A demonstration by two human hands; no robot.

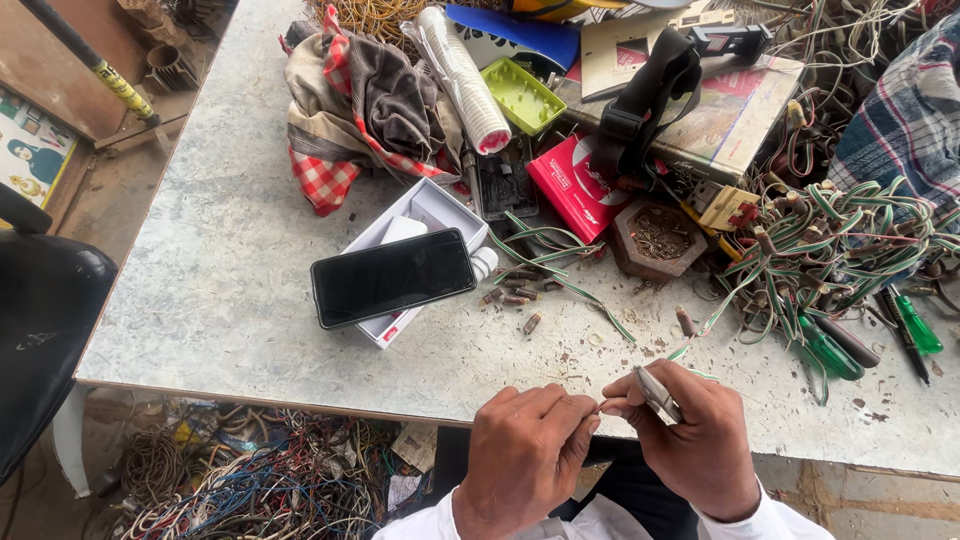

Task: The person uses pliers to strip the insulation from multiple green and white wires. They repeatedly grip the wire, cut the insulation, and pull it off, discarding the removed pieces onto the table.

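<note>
Cluttered grey worktable (230, 250) above tangled floor wires (270, 490), left hand (520, 455) pinching a thin wire (598, 407), right hand (690, 440) gripping a small metal tool (657, 394).

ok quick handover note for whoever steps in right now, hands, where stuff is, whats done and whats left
Left hand: at the near table edge, fingertips pinching the end of a thin wire.
Right hand: closed round a small metal hand tool, its tip at that same wire end.
Where things are: a tangle of green and white wires lies on the right of the table; small brown cylindrical pieces are scattered mid-table; two green-handled screwdrivers lie to the right.
Done: cannot be told from this view.
Left: most of the tangle looks unsorted.
</note>
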